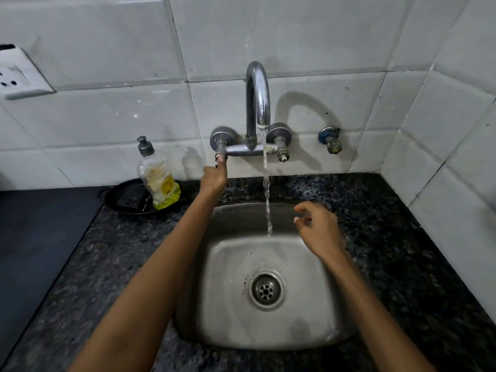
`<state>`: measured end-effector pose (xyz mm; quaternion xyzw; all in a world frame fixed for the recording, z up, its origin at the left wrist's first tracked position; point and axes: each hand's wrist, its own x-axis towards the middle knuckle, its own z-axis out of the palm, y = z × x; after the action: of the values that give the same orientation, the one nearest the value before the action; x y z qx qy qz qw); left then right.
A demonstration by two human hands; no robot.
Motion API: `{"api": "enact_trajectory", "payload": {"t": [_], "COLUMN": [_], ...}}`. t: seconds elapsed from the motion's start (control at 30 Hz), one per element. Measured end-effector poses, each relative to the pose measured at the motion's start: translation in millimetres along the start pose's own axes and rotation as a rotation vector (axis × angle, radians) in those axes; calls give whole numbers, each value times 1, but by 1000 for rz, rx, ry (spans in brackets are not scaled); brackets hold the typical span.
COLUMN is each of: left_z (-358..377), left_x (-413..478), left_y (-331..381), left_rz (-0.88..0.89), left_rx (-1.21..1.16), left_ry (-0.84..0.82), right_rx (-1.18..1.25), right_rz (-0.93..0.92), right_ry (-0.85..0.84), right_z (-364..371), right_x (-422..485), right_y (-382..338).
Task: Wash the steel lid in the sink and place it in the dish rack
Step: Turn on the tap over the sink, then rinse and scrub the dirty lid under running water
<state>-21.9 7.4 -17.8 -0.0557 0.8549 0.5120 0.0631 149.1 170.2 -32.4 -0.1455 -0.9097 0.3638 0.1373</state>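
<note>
The sink (pixel 268 312) is dull grey steel, set in a black counter (pixel 402 237) speckled with grey. The wall tiles (pixel 107 116) are white with dark grout lines. The tap (pixel 257 103) is shiny chrome. The soap bottle (pixel 158 178) is clear with a grey cap, a yellow label and yellow-green liquid. It stands on a black tray (pixel 120 197). A small valve (pixel 330 139) shows blue.

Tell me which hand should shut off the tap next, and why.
Left. The left hand is already at the left tap valve, with fingertips on its stem, while water runs from the spout. The right hand hangs open over the sink, holding nothing and farther from that valve.
</note>
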Motion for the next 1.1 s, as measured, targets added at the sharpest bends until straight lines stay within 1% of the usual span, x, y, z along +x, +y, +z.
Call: {"api": "enact_trajectory", "payload": {"t": [0.07, 0.13, 0.23, 0.3, 0.37, 0.5, 0.6, 0.67, 0.73, 0.87, 1.0, 1.1], "left_z": [-5, -12, -27, -39, -55, -99, -150, -187, -230, -317, -388, -421], "left_x": [-9, -25, -53, -69, -85, -116, -143, -162, -187, -236, -282, -300], "left_y": [-10, -22, -42, -59, -73, -101, -127, -143, -162, -223, -298, -332], "left_rz": [-39, -34, -47, -79, -79, -85, -106, -117, -115, -162, -317, -470], "left_rx": [-8, -22, 45, 23, 54, 126, 170, 222, 287, 428, 590, 705], "left_ry": [-24, -45, -74, -108, -114, -71, -36, 23, 120, 323, 500, 492], "right_rx": [-33, -75, -59, -38, -26, 3, 5, 2, 23, 98, 110, 122], "right_rz": [-9, -21, -43, -76, -126, -208, -279, -333, -370, -426, -510, -519], "right_ry": [-36, -100, -229, -312, -362, -450, -507, -538, -549, -609, -706, -729], "right_z": [-1, 3, 19, 36, 54, 93, 125, 146, 172, 220, 266, 291], "right_x": [-7, -19, -38, -48, -54, -70, -90, -107, -129, -186, -239, -263], "right_y": [-7, -16, -32, -43, -56, -91, -124, -149, -180, -244, -292, -313]}}
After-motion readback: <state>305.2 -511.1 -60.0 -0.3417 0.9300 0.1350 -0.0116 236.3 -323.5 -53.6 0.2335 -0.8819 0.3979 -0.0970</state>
